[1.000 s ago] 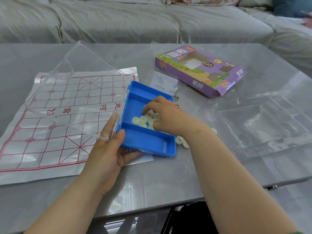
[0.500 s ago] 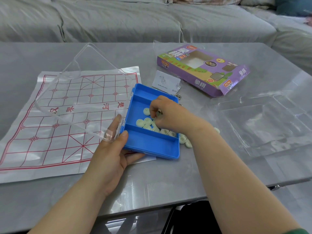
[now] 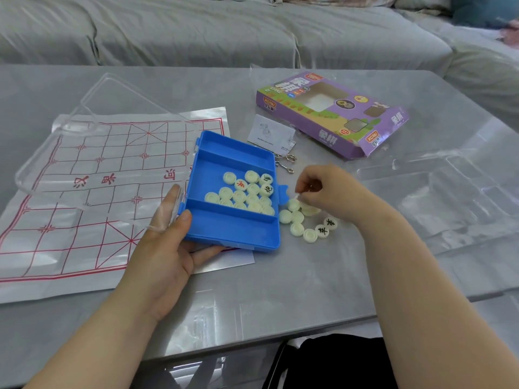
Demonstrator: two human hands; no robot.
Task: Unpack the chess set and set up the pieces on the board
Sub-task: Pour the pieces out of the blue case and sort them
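A blue compartment box (image 3: 233,237) sits tilted on the right edge of the paper board sheet (image 3: 70,220), which has a red grid. Its clear lid (image 3: 112,113) stands open to the left. My left hand (image 3: 165,256) grips the box's near left corner, thumb on the rim. Several pale round chess pieces (image 3: 247,192) lie in the middle compartment. More loose pieces (image 3: 303,223) form a pile on the table just right of the box. My right hand (image 3: 331,189) hovers over that pile, its curled fingertips pinching what looks like a pale piece.
A purple carton (image 3: 331,113) lies at the back right, with a white leaflet (image 3: 271,133) and metal rings (image 3: 285,161) in front of it. A clear plastic insert (image 3: 449,197) covers the table's right side. A grey sofa (image 3: 196,29) runs behind.
My right hand has come out of the box's middle compartment and moved right, over the pile on the table. The left hand keeps its hold on the box.
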